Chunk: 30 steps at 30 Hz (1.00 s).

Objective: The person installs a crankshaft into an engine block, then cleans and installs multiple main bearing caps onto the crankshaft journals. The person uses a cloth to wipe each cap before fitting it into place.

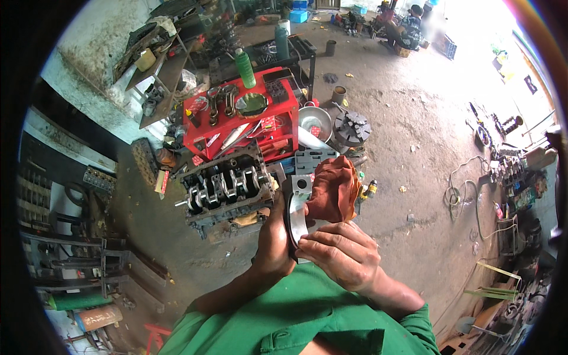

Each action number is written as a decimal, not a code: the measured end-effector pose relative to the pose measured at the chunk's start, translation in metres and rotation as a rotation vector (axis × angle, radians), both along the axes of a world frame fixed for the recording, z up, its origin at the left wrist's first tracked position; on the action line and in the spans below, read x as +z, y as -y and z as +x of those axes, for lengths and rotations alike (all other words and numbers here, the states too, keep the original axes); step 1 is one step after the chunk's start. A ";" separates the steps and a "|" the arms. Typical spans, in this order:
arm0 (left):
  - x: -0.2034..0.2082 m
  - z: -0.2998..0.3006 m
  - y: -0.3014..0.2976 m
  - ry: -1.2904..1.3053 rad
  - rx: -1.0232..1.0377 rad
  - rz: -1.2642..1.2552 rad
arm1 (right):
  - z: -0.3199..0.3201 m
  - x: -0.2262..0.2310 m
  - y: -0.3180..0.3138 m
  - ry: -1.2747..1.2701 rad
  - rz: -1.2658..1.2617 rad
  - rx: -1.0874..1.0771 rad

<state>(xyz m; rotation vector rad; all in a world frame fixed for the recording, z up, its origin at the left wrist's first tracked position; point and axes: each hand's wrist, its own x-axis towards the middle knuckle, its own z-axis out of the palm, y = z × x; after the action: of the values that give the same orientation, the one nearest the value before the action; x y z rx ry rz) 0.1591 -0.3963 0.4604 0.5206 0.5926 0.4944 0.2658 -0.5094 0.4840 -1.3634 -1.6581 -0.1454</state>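
Note:
My left hand (274, 239) is wrapped round a metal bearing cap (302, 184), held up in front of my green shirt. A shiny curved bearing shell (297, 219) lies in the cap's hollow. The fingers of my right hand (343, 254) are drawn together, with their tips touching the lower end of the shell. A bunched reddish-brown cloth (334, 189) sits beside the cap, just beyond my right hand; which fingers hold it is hidden. Left of my hands, an engine block (204, 222) shows its crankshaft (222, 188).
Behind the block stands a red tool cart (272, 113) bearing connecting rods (229, 100) and a green bottle (245, 68). A metal basin (315, 123) and a round chuck (352, 128) stand beside it. Metal racks (103, 266) line the left. A person (408, 32) sits far off.

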 end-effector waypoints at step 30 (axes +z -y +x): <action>0.002 -0.014 -0.002 0.008 0.177 0.550 | -0.033 -0.024 0.016 -1.536 -0.580 0.178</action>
<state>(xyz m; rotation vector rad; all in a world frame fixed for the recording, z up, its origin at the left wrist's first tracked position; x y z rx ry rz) 0.1450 -0.3942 0.4622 0.9923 0.4936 0.8350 0.2330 -0.5255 0.4596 -1.1095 -0.4431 1.2592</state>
